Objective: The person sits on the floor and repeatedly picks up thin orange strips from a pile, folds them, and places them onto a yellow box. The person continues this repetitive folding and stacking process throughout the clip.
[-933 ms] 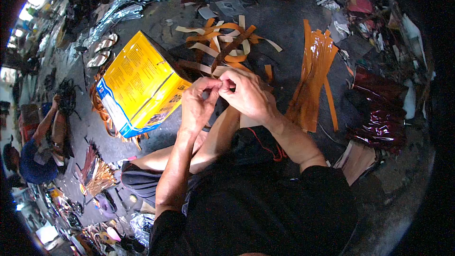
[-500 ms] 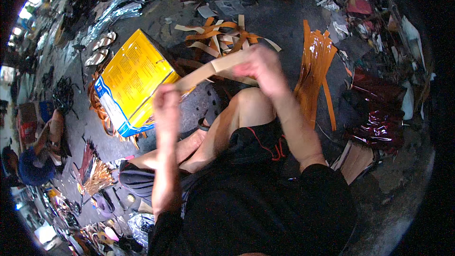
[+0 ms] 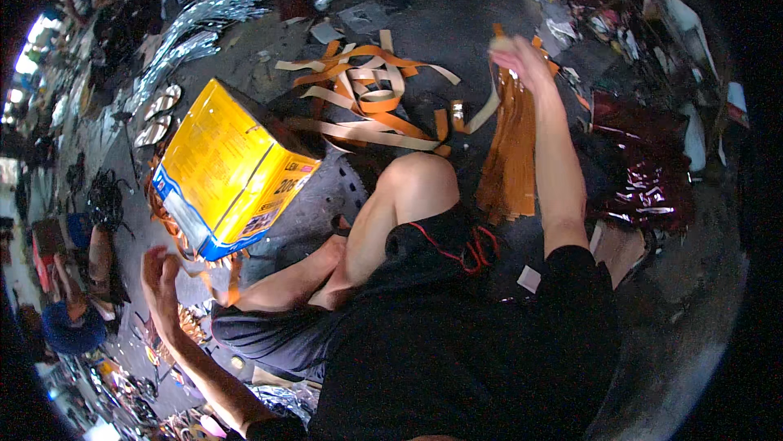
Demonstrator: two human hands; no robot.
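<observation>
Reaching over one orange strip bundle (image 3: 507, 151), the right hand (image 3: 524, 66) is blurred.
On the floor (image 3: 457, 29), the bundle points lengthwise away from the person, its far end partly hidden. The left hand (image 3: 161, 270) curls beside one yellow box (image 3: 228, 159); whether either hand's fingers pinch anything, I cannot tell.

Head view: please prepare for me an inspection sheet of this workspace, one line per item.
Surface: dark floor, littered with scraps.
Job's things: loose orange and cream strips; flat orange bundle; yellow-and-blue tin, left of the loose strips.
Clutter: silvery strands, sandals, dark red glossy sheets.
Hands: left hand near the tin's lower end, fingers curled; right hand at the bundle's far end, pale strip beside its fingers, grip unclear.
Cables: none identifiable; black tangle at left, unclear.
Surroundings: another person's arm, far left.
</observation>
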